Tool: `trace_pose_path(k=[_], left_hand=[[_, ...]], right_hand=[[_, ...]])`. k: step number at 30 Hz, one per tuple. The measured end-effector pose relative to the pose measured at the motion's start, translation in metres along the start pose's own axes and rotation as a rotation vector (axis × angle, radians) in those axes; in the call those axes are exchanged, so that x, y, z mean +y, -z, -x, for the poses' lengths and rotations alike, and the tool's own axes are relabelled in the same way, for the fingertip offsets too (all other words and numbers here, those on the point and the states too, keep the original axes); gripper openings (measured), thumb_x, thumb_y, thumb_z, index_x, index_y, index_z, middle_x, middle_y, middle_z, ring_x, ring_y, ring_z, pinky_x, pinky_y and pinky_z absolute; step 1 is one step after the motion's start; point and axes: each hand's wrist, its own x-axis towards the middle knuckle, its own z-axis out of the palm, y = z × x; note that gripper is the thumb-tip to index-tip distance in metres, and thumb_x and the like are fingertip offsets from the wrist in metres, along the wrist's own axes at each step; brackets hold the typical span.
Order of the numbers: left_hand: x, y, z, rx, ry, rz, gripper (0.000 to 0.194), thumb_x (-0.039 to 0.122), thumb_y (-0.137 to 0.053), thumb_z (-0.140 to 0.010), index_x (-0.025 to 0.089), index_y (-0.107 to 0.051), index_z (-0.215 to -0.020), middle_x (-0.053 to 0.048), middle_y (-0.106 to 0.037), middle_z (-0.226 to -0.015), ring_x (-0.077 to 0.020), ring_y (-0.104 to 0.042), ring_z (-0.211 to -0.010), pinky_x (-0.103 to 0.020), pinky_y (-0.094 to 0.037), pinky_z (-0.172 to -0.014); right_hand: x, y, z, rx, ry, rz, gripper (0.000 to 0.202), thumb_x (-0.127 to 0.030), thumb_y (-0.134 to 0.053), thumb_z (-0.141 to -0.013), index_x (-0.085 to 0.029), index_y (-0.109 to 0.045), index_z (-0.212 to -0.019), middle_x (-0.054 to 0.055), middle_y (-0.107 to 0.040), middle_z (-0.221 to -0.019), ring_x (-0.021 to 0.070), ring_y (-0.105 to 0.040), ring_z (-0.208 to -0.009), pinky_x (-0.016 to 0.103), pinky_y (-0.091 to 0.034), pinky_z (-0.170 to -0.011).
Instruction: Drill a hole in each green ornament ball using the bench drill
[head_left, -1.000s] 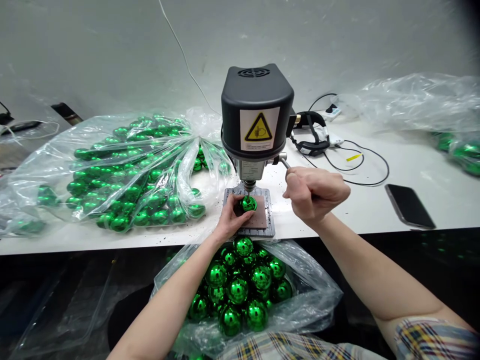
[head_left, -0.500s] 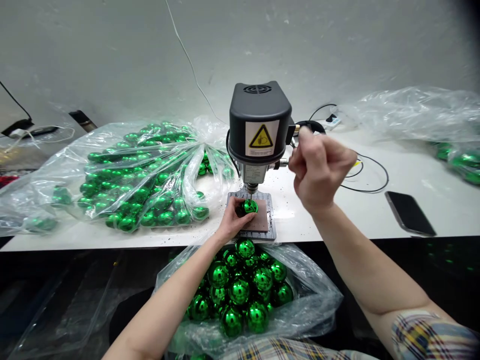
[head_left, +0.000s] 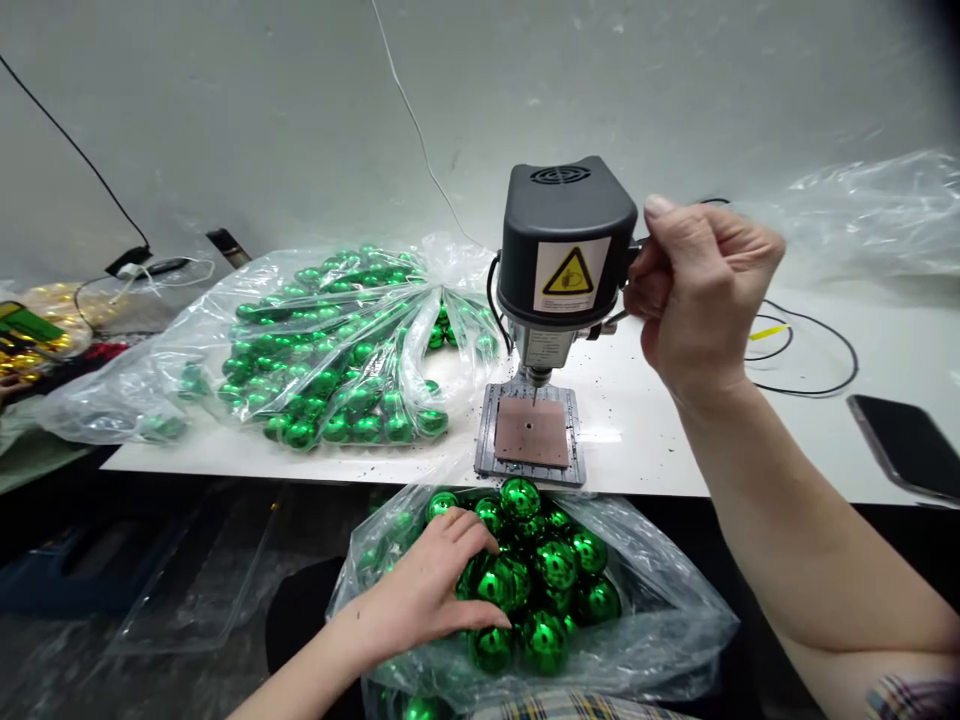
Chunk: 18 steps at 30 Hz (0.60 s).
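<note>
My right hand (head_left: 697, 290) is closed on the feed lever (head_left: 616, 318) at the right side of a small bench drill press (head_left: 570, 240). Below its chuck, the thin bit (head_left: 535, 393) points down at a brown square board (head_left: 531, 430) with one small hole, lying bare on the slotted metal base (head_left: 487, 455). My left hand (head_left: 427, 580) reaches over the open plastic bag (head_left: 660, 610) at my lap. Its thumb and fingers are spread around a shiny green ball (head_left: 504, 583) among several others. Whether the fingers touch the ball, I cannot tell.
A large clear bag (head_left: 180, 340) full of green balls spreads over the table's left side. A phone (head_left: 907, 445) lies near the right edge, with a black cable (head_left: 855, 365) behind it. More clear plastic (head_left: 892, 215) is at the back right. Dark crumbs lie around the drill base.
My left hand has left the board and moved down to the bag; the ball it held under the bit is gone from there. My right hand stays at the lever. The view has shifted left.
</note>
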Motion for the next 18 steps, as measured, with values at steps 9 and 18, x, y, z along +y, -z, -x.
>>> trace_pose_path(k=[9,18], left_hand=[[-0.021,0.034,-0.042,0.364,-0.208,-0.071,0.022,0.033,-0.059,-0.093,0.026,-0.062,-0.113,-0.009,-0.067,-0.115,-0.0274,-0.059,-0.113,-0.047,-0.046,-0.101],[-0.136,0.15,-0.239,0.704,0.144,0.018,0.021,0.001,-0.057,-0.071,0.014,-0.064,-0.087,-0.017,-0.064,-0.106,-0.0344,-0.053,-0.117,-0.05,-0.032,-0.11]], right_hand=[[-0.003,0.002,0.0,-0.021,-0.017,-0.016,0.04,-0.014,-0.064,-0.087,-0.018,-0.058,-0.048,-0.004,-0.042,-0.039,0.0051,-0.031,-0.031,0.026,-0.018,-0.031],[-0.002,0.005,0.0,-0.05,-0.039,0.004,0.037,-0.024,-0.07,-0.086,-0.019,-0.062,-0.051,-0.005,-0.043,-0.041,0.0055,-0.032,-0.034,0.026,-0.02,-0.032]])
